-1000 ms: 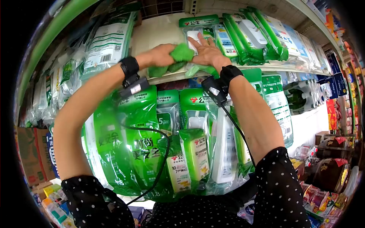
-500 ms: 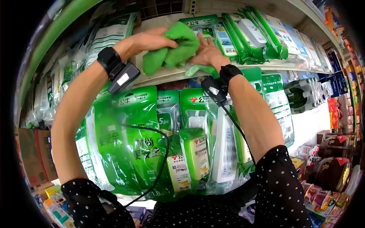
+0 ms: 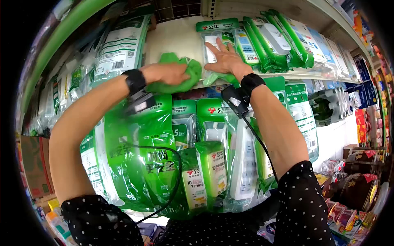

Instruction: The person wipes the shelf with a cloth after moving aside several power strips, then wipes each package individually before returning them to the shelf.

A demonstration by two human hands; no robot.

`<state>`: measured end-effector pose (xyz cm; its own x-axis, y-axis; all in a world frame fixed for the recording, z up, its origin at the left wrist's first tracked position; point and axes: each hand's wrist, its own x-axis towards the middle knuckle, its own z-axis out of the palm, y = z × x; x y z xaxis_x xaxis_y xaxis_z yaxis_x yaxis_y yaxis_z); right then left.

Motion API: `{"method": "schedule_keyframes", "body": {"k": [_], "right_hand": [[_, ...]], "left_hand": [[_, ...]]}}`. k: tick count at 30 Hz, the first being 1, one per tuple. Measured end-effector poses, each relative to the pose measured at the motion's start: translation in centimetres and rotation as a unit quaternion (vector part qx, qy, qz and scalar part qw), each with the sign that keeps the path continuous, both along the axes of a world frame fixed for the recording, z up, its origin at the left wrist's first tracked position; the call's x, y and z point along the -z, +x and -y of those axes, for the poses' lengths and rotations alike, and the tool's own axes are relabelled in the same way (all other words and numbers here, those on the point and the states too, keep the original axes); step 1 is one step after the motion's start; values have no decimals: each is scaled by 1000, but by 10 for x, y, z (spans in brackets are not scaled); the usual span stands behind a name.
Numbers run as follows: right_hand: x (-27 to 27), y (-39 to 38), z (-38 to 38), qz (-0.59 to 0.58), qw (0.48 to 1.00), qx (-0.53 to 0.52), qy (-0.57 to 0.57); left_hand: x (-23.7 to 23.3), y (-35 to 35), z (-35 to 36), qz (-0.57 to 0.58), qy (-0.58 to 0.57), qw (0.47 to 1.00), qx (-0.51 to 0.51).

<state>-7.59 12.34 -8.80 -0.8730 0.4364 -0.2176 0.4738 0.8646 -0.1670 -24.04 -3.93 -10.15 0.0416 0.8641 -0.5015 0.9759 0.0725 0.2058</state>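
A green cloth (image 3: 193,73) is bunched under my left hand (image 3: 166,74), whose fingers are closed round it near the front edge of the white shelf (image 3: 172,35). My right hand (image 3: 227,62) is open, fingers spread over a green-and-white power strip package (image 3: 216,25) on the same shelf. A piece of green material shows below that palm. Each wrist wears a black strap with a small box, and a black cable hangs from each.
Several packaged power strips (image 3: 273,39) line the shelf to the right, and a white-and-green pack (image 3: 119,45) stands at its left. Large green packages (image 3: 158,164) hang or lean below the shelf edge, close before my body. Brown boxes (image 3: 359,188) are at lower right.
My left hand has brought the cloth down and slightly left onto the shelf, away from my right hand. My right hand's fingers now lie spread over the package.
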Motion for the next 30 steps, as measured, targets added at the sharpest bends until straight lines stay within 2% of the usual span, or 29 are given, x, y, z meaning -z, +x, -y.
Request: {"method": "schedule_keyframes", "body": {"k": [2,5,6,11,12,13,15,18,20,23,30], "right_hand": [[5,0,-1,-5,1000,-5,3],[1,0,-3,-5,1000,-10,17],[2,1,-4,-8,1000,-10,8],[1,0,-3,8,1000,-14,6],[4,0,-4,-3,1000,-16,9],[3,0,-5,-2,1000,-13,12],[2,1,-2,2,1000,-10,14],[0,2,1,4,1000,3,-2],[-1,2,2,4,1000,11,-5],[-6,3,4,2,1000,12,-12],[-7,5,3,-11,999,16,-35]], "left_hand": [[-18,7,-16,-32,-20,999,-7],[1,1,-22,-164,69,979,-95],[-6,-15,-34,-148,13,986,78],[1,-66,-85,-75,6,989,-124],[14,-86,-99,-95,6,989,-114],[38,-127,-118,-149,8,989,-11],[60,-167,-137,-200,40,974,95],[66,-184,-150,-172,178,962,-115],[99,-200,-168,-234,240,913,-231],[68,-168,-162,-166,209,893,-363],[26,-111,-131,-115,170,869,-449]]}}
